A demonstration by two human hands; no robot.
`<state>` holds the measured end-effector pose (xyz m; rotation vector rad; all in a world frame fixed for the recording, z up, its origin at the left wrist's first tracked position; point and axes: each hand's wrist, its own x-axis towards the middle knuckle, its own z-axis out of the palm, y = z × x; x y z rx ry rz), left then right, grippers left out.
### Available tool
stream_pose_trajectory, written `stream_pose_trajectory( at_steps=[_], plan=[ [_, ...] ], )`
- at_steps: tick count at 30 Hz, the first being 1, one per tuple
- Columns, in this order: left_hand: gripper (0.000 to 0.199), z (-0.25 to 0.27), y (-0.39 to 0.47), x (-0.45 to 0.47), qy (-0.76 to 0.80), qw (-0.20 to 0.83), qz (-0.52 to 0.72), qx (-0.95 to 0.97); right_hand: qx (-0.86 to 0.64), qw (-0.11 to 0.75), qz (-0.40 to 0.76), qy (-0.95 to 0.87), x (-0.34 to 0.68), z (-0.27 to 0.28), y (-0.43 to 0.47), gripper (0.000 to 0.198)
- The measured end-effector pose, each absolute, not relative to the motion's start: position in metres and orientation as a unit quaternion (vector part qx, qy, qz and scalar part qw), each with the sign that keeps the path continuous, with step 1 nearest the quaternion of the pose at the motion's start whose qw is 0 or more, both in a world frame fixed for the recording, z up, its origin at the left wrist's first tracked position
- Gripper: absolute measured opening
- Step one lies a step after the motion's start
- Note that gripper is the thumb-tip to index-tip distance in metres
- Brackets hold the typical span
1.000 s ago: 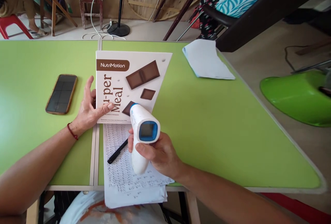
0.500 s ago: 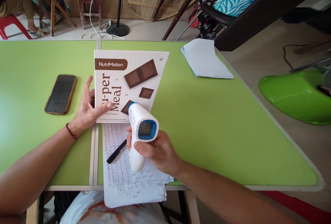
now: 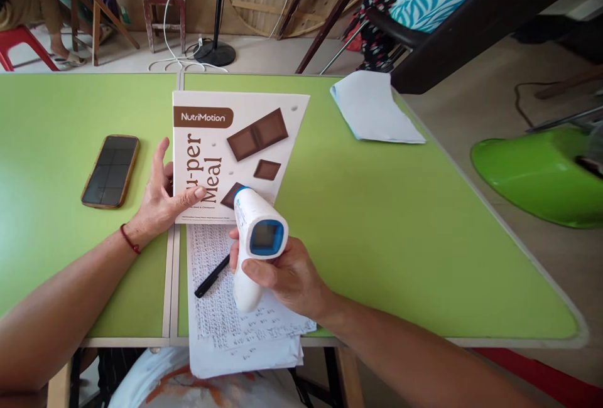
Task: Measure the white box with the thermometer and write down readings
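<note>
My left hand [image 3: 164, 198] grips a white box [image 3: 249, 119] by its lower left edge, thumb on the front. The box is tilted up above the table and bears the words NutriMotion and pictures of chocolate pieces. In my right hand [image 3: 292, 276] is a white infrared thermometer [image 3: 257, 232] with a blue-rimmed screen turned towards me. Its front end covers the box's lower right part in this view; whether they touch I cannot tell. Beneath both lie sheets of handwritten paper [image 3: 211, 320], with a black pen [image 3: 211, 276] on top.
On the green table [image 3: 400, 238], a phone [image 3: 110, 171] lies left of the box. Folded white paper [image 3: 374, 107] rests near the far right edge. Beyond stand a fan base [image 3: 215, 53], a wooden chair [image 3: 164, 3] and a green plastic seat [image 3: 532, 172]. Another person sits at far left.
Almost nothing differs. The thermometer has shifted very slightly left in my right hand, and the box has moved a hair to the right.
</note>
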<state>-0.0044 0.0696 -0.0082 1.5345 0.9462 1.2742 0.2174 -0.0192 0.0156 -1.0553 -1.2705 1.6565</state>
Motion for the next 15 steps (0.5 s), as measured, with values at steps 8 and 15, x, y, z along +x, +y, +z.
stream_pose_trajectory(
  at_steps=[8, 15],
  plan=[
    [0.108, -0.0035, 0.0690, -0.0022, 0.384, 0.450, 0.515, 0.620, -0.415, 0.391, 0.650, -0.503, 0.2169, 0.0184, -0.0186, 0.046],
    [0.109, -0.0047, 0.0689, -0.0023, 0.379, 0.463, 0.517, 0.612, -0.415, 0.396, 0.641, -0.510, 0.2162, 0.0199, -0.0177, 0.048]
  ],
)
